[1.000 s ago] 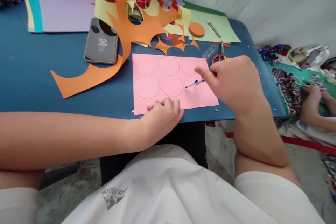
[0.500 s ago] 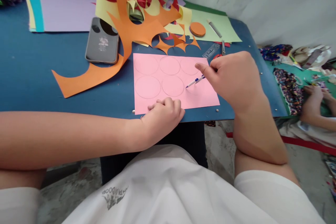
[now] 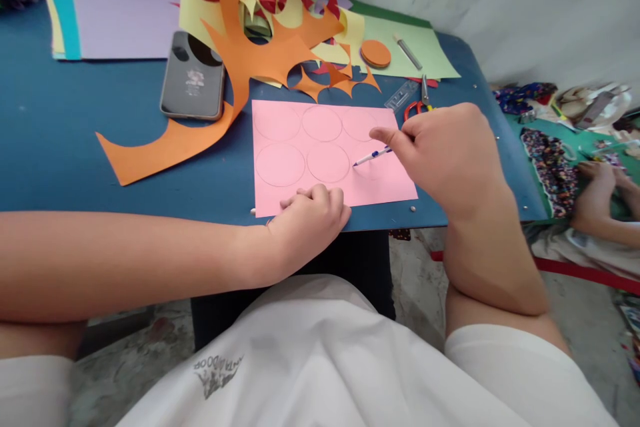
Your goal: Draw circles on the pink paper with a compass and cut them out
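Note:
A pink sheet of paper (image 3: pixel 280 198) lies at the table's near edge, with several circles outlined on it in thin lines. At its lower edge my left hand (image 3: pixel 315 217) rests with curled fingers, gripping the paper's edge; its thumb is hidden. My right hand (image 3: pixel 440 153) is closed round a white and blue pen (image 3: pixel 373 156), over the paper's right side. The pen's tip is at the paper just right of the lower middle circle, where a faint curved line shows. Most of the right fingers are hidden behind the hand.
Beyond the paper lie orange paper scraps (image 3: pixel 265 57), a phone (image 3: pixel 193 80), orange paper discs (image 3: pixel 375 53), scissors (image 3: pixel 424 93) and a clear stencil ruler (image 3: pixel 401 95). Lilac sheets (image 3: pixel 125 20) lie at the back left. At the right, another person's hands (image 3: pixel 597 190) are over a green table.
The view has shifted slightly. My right hand has moved a touch, and more of the scissors' handles shows behind it. The pen's tip and my left hand stay nearly in place.

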`<control>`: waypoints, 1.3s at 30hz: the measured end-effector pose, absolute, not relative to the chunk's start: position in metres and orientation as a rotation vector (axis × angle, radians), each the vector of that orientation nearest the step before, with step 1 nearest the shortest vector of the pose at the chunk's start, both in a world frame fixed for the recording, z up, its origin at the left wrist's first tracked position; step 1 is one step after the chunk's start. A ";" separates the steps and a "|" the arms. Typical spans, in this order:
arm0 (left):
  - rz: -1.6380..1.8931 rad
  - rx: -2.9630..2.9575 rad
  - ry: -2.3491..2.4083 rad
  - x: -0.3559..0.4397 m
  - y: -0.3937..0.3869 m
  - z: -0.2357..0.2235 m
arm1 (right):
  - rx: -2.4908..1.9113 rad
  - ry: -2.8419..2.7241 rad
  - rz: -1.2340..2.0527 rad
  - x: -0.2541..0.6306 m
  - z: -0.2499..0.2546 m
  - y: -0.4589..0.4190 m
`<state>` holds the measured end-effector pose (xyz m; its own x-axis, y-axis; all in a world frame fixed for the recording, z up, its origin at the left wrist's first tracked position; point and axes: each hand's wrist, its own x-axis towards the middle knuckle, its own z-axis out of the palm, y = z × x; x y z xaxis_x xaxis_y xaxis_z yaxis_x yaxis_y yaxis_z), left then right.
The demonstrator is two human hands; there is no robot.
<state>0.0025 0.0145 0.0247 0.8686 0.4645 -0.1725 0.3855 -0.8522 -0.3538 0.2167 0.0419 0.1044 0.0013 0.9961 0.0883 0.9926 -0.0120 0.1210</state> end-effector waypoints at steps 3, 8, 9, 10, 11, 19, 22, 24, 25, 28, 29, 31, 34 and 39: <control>0.370 -2.726 -0.630 0.002 0.014 0.025 | 2.202 2.211 0.243 0.218 0.102 0.041; 0.359 -2.702 -0.617 0.002 0.015 0.026 | 2.217 2.248 0.248 0.222 0.099 0.043; 0.362 -2.699 -0.617 0.002 0.015 0.026 | 2.221 2.259 0.249 0.222 0.098 0.044; 0.367 -2.698 -0.617 0.003 0.015 0.027 | 2.224 2.275 0.251 0.223 0.098 0.044; 0.371 -2.695 -0.618 0.003 0.015 0.027 | 2.228 2.290 0.252 0.223 0.098 0.045; 0.437 -2.720 -0.629 0.004 0.015 0.031 | 2.304 2.254 0.243 0.217 0.095 0.045; 0.454 -2.730 -0.638 0.005 0.016 0.034 | 2.333 2.216 0.269 0.214 0.091 0.046; 0.450 -2.730 -0.641 0.006 0.017 0.035 | 2.329 2.216 0.294 0.212 0.090 0.047; 0.450 -2.731 -0.640 0.006 0.017 0.035 | 2.321 2.215 0.300 0.212 0.089 0.047; 0.459 -2.731 -0.640 0.007 0.016 0.035 | 2.294 2.203 0.297 0.211 0.090 0.048; 0.462 -2.731 -0.641 0.007 0.016 0.035 | 2.283 2.207 0.295 0.211 0.090 0.048; 0.464 -2.731 -0.641 0.007 0.016 0.035 | 2.260 2.228 0.298 0.211 0.091 0.049; 0.459 -2.733 -0.642 0.007 0.016 0.035 | 2.236 2.230 0.298 0.212 0.091 0.050; 0.435 -2.741 -0.661 0.007 0.016 0.034 | 2.229 2.261 0.258 0.216 0.092 0.051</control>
